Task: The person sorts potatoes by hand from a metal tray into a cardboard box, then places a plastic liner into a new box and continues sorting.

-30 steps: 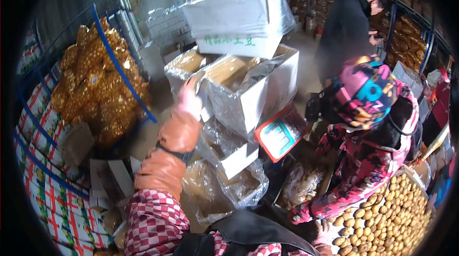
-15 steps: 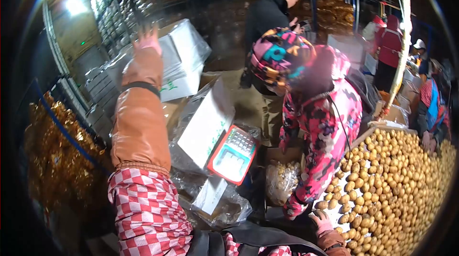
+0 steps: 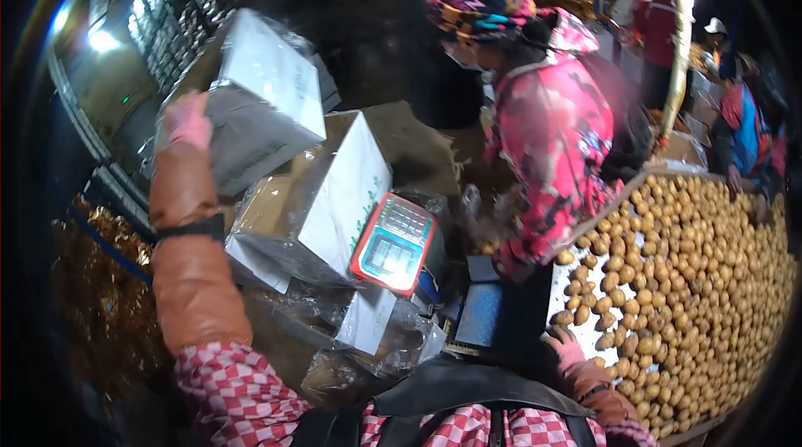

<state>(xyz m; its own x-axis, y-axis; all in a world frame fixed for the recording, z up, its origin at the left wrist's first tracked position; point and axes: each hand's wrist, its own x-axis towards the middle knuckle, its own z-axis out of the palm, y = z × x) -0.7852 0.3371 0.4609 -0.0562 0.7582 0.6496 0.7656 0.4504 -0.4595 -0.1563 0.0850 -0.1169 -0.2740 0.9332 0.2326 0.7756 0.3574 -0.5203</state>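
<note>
My left hand [image 3: 189, 121], in a pink glove at the end of an outstretched arm, is closed on the near left edge of a white carton [image 3: 271, 71] lined with clear plastic. The carton sits tilted above a second open carton [image 3: 347, 188]. At the lower right, my right hand [image 3: 570, 352], also in a pink glove, rests with its fingers extended at the white edge of the sorting table [image 3: 558, 292]. Many potatoes [image 3: 668, 305] cover that table just beyond the fingertips.
A red-framed scale display [image 3: 394, 244] stands before the cartons; a blue weighing platform [image 3: 480, 313] lies right of it. A co-worker in a pink patterned jacket [image 3: 551, 121] bends over the platform's far side. Crumpled plastic [image 3: 342, 376] lies low centre. A pole [image 3: 678, 46] rises behind the table.
My left hand has gone from spread fingers to a grip on the carton, which has shifted left. The co-worker's box of potatoes has left the weighing platform. My right hand stays at the table edge.
</note>
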